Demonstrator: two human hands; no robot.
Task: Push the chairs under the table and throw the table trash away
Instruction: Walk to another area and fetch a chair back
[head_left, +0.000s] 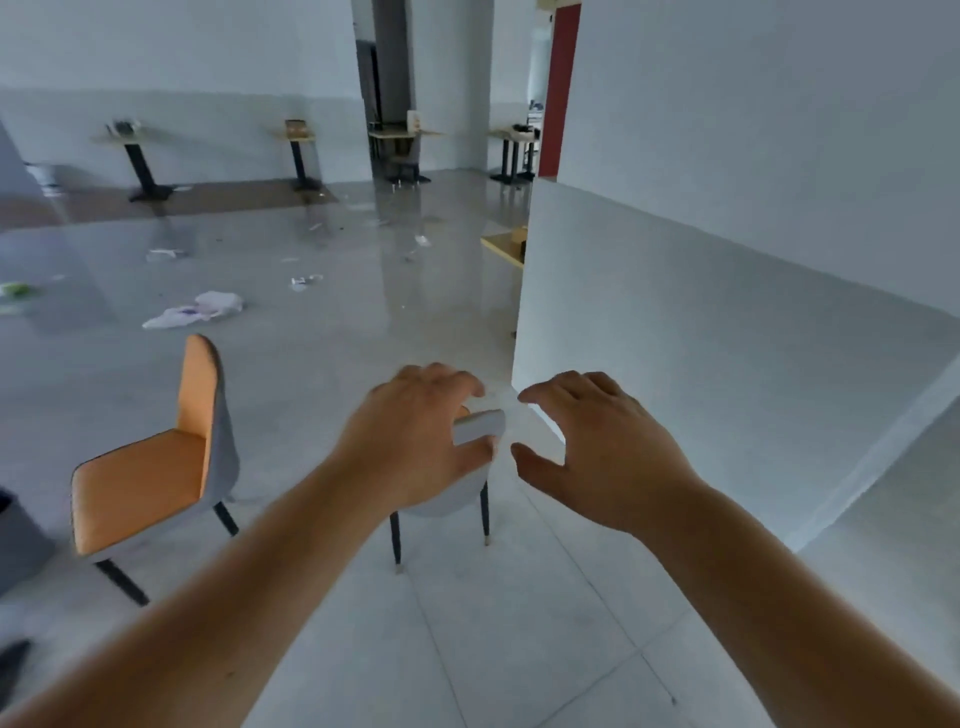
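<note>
The person's left hand (415, 441) curls over the top of the grey-backed chair (480, 426) straight ahead while the right hand (582, 447) hovers open and empty beside it, so gripping both sides should steer it straight.

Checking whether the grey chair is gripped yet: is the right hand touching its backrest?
Apart. In the head view, floor shows between the right hand and the grey chair's backrest; only the left hand covers it.
</note>
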